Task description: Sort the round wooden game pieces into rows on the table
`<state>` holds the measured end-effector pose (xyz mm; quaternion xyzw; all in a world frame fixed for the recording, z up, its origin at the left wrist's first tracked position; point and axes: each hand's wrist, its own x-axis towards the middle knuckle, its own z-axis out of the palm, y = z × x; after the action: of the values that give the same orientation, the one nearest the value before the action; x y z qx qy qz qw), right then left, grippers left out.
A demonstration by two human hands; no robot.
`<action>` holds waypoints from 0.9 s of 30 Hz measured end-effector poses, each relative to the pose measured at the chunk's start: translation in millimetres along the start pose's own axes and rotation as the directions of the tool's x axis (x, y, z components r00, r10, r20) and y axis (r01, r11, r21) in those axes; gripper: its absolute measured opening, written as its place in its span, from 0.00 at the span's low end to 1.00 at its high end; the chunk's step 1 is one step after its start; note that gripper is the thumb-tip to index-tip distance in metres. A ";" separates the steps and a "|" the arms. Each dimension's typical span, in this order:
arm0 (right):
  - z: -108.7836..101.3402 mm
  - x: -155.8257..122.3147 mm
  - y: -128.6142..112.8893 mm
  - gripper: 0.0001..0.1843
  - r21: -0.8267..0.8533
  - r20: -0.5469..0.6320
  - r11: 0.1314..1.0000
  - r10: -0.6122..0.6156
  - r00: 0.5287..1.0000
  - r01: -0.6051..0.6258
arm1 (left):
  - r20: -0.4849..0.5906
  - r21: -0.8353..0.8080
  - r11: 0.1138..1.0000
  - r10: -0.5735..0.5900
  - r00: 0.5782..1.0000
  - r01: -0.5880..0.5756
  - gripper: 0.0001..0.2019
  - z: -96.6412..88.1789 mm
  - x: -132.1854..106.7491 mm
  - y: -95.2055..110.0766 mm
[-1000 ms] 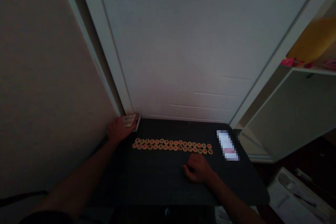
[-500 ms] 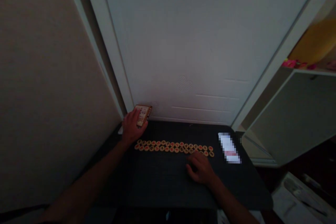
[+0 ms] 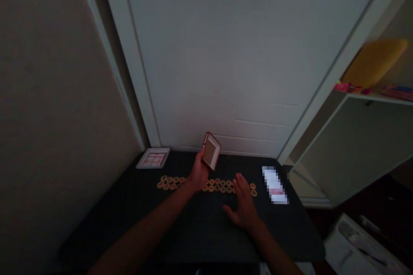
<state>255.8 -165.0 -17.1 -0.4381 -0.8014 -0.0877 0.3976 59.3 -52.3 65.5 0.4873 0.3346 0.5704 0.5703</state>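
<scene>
My left hand [image 3: 199, 172] is closed on a small brown-edged box [image 3: 211, 152], held tilted above the table. Its pale and brown broad face is turned this way; I cannot tell whether that is the inside or the underside. Below lie round wooden Chinese chess pieces [image 3: 217, 185] in two long rows, some with red and some with dark characters, partly covered by both hands. Over the right part of the rows, my right hand [image 3: 243, 204] is open, fingers stretched forward and thumb apart, with nothing in it.
All this is on a dark table [image 3: 193, 232] against a white panel [image 3: 206, 60]. A flat white case [image 3: 153, 158] with a red-lined pattern lies at the back left. A lit phone-like screen [image 3: 275, 185], pixelated, lies on the right. A white box [image 3: 361, 245] stands beyond the right edge.
My left hand has carried the box right from the back left corner and turned it, uncovering the white case. My right hand has opened, its fingers now stretched out. The view has shifted slightly.
</scene>
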 end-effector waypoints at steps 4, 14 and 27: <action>4.0 -0.6 2.1 0.52 -0.027 -0.022 1.000 0.016 1.000 -0.016 | 0.177 -0.507 0.796 -0.279 0.944 0.330 0.28 22.2 -35.4 1.3; 1.3 9.6 3.6 0.36 0.018 0.023 0.999 -0.027 0.999 0.027 | 0.416 -0.712 0.439 -0.366 0.833 0.548 0.24 32.1 -69.4 -2.8; 8.0 8.2 13.1 0.18 0.110 -0.068 0.993 -0.029 0.997 0.036 | 0.267 -0.227 0.894 -0.324 0.908 0.386 0.34 -6.4 -53.8 -2.7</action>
<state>259.0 -148.1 -19.3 -0.3989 -0.7984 -0.0639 0.4465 47.4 -103.4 51.7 0.3942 0.2703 0.4387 0.7610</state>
